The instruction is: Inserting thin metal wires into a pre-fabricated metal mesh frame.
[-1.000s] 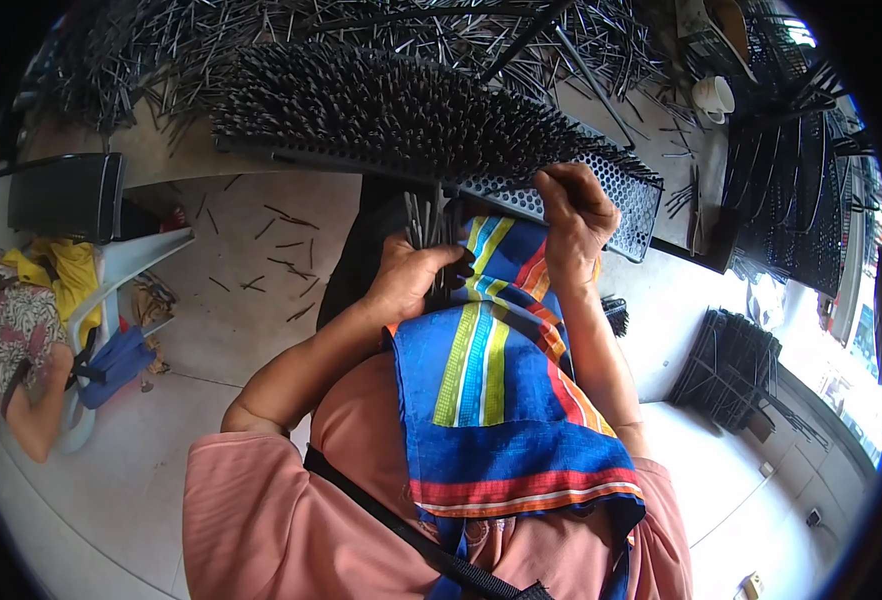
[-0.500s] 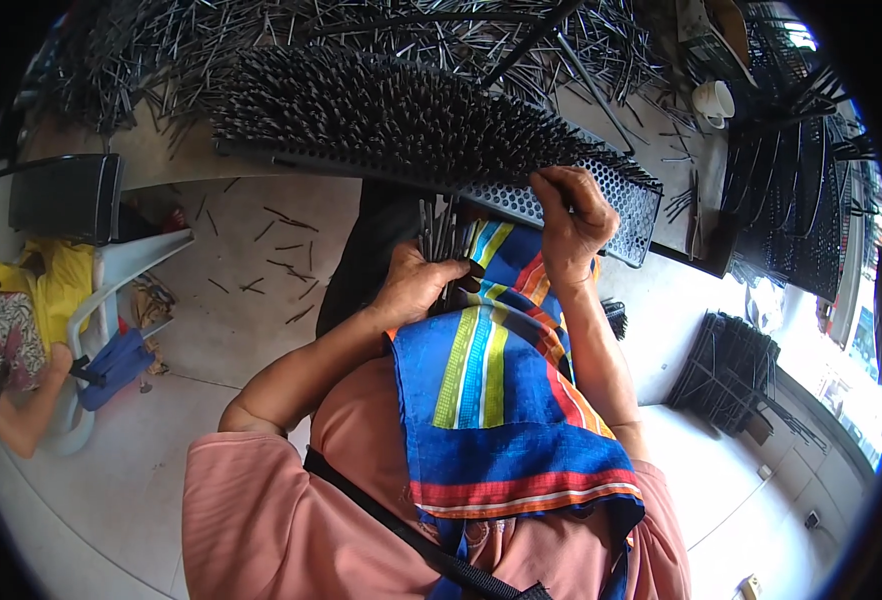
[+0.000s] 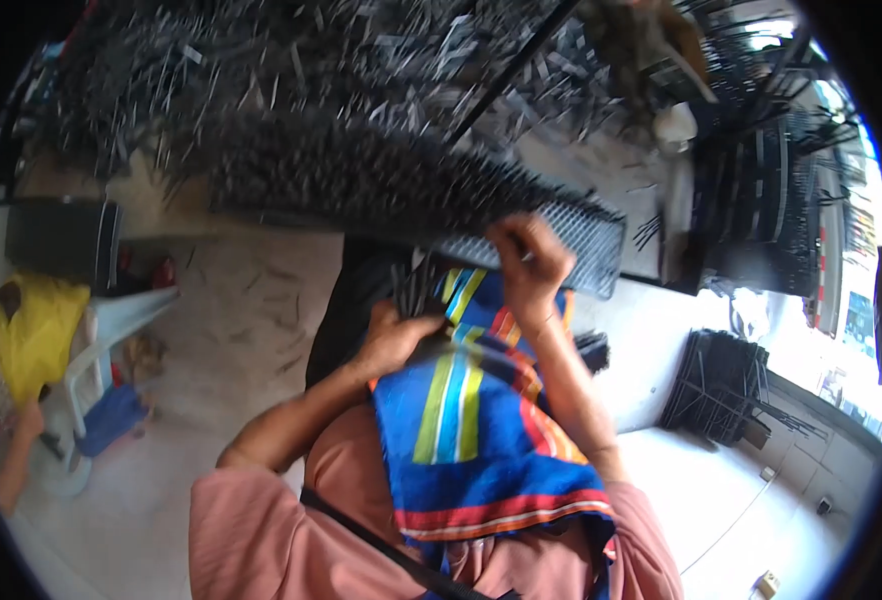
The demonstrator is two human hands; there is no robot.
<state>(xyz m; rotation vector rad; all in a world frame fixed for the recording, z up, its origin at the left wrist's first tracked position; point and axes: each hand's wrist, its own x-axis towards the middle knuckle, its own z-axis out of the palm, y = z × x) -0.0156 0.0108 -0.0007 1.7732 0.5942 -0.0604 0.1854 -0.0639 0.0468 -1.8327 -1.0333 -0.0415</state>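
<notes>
My left hand is closed round a bundle of thin dark strips, which stand up from it above my lap. My right hand is raised at the near edge of a black perforated tray, its thumb and fingers pinched together; motion blur hides whatever is between them. Upright dark pieces fill most of the tray's holes, while bare holes show at its right end. Under both hands lies a striped blue apron across my lap.
A big heap of loose dark strips covers the table behind the tray. To the right are a white cup and stacked black racks. At the left, another person's arm shows beside a white chair. Strips litter the floor.
The whole view has shifted, so the tray and hands sit lower in the picture, which is now blurred. My right hand has moved a little left along the tray's near edge.
</notes>
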